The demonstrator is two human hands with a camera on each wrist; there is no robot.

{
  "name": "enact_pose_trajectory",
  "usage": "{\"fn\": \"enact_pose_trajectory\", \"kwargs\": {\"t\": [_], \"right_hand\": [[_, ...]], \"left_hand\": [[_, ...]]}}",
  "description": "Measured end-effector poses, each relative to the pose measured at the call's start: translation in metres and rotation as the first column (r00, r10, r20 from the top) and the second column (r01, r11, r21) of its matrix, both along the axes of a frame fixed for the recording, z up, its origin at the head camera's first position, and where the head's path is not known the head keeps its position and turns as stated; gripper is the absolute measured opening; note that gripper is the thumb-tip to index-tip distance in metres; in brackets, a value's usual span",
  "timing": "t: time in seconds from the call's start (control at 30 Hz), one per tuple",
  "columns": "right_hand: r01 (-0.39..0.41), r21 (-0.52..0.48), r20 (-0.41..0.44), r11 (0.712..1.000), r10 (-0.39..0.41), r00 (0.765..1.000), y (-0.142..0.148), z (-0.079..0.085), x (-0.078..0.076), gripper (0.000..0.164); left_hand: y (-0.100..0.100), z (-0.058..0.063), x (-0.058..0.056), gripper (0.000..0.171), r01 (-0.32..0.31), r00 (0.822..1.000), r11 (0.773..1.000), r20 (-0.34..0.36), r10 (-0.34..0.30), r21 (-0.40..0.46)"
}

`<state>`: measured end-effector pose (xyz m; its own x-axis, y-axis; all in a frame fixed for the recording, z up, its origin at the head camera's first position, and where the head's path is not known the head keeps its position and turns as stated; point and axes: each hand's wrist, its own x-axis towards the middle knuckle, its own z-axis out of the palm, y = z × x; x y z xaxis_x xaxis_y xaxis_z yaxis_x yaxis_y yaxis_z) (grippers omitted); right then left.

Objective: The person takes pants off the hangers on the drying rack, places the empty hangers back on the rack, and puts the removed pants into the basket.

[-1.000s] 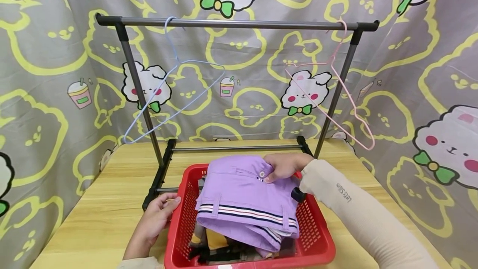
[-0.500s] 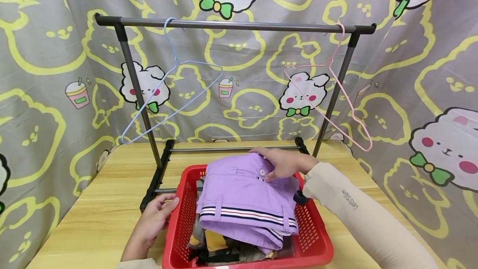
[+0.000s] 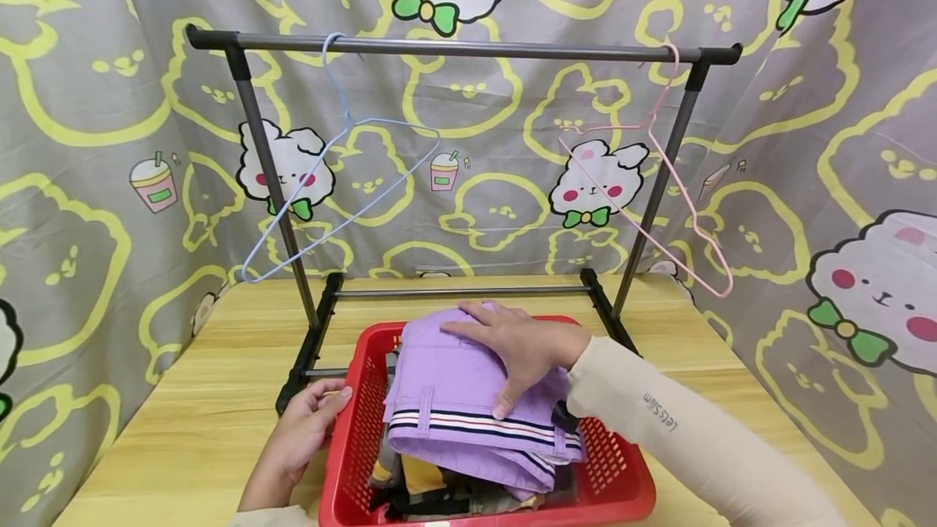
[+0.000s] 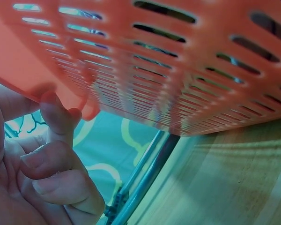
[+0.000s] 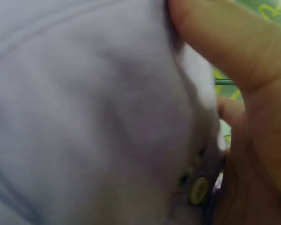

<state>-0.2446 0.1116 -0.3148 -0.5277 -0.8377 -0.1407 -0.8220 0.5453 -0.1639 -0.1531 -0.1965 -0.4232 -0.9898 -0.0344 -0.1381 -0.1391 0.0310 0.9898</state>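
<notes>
Purple trousers point(image 3: 439, 372) with a striped inner waistband lie folded on top of other clothes in a red plastic basket point(image 3: 618, 470). My right hand point(image 3: 516, 348) rests over them with spread fingers, its thumb at the striped band. In the right wrist view, the purple cloth point(image 5: 107, 103) fills most of the picture, with a button point(image 5: 199, 190) close to the palm. My left hand point(image 3: 307, 425) holds the basket's left rim, thumb on top. In the left wrist view, the fingers point(image 4: 61, 159) curl below that rim beside the slotted wall point(image 4: 145, 70).
Behind the basket stands a clothes rack with a grey rail point(image 3: 468, 47). A blue hanger point(image 3: 344, 128) hangs at its left, a pink hanger point(image 3: 681, 177) at its right. Dark and yellow clothes point(image 3: 424, 474) lie under the trousers. The wooden table point(image 3: 183, 397) meets a patterned curtain point(image 3: 468, 210).
My right hand has let go of the trousers near the button, moved left and spread its fingers across them. The left hand keeps its place on the basket rim.
</notes>
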Motion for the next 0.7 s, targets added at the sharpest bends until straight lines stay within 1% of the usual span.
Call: {"fn": "enact_pose_trajectory", "kwargs": {"t": [0.2,0.37,0.43,0.5,0.7], "right_hand": [[-0.029,-0.005,0.052,1.0,0.029,0.998,-0.007,-0.019,-0.003,0.121],[-0.038,-0.017,0.134,0.999,0.04,0.99,-0.01,-0.025,-0.006,0.122],[-0.043,-0.017,0.151,0.999,0.045,0.988,-0.011,-0.028,-0.006,0.121],[-0.039,-0.005,0.153,0.999,0.04,0.987,-0.012,-0.031,-0.006,0.12],[-0.013,0.053,0.123,0.999,0.007,0.992,-0.02,-0.038,-0.007,0.119]], "left_hand": [[0.002,0.0,0.001,0.042,0.001,1.0,1.0,-0.004,-0.001,0.003],[0.002,0.0,-0.001,0.042,0.002,1.0,1.0,-0.01,-0.002,0.002],[0.003,0.0,-0.001,0.041,-0.003,1.0,1.0,-0.006,0.003,0.004],[0.003,-0.001,-0.001,0.04,-0.013,1.0,1.0,-0.002,0.013,0.006],[0.003,-0.001,0.0,0.037,-0.035,0.999,0.999,0.001,0.035,-0.001]]}}
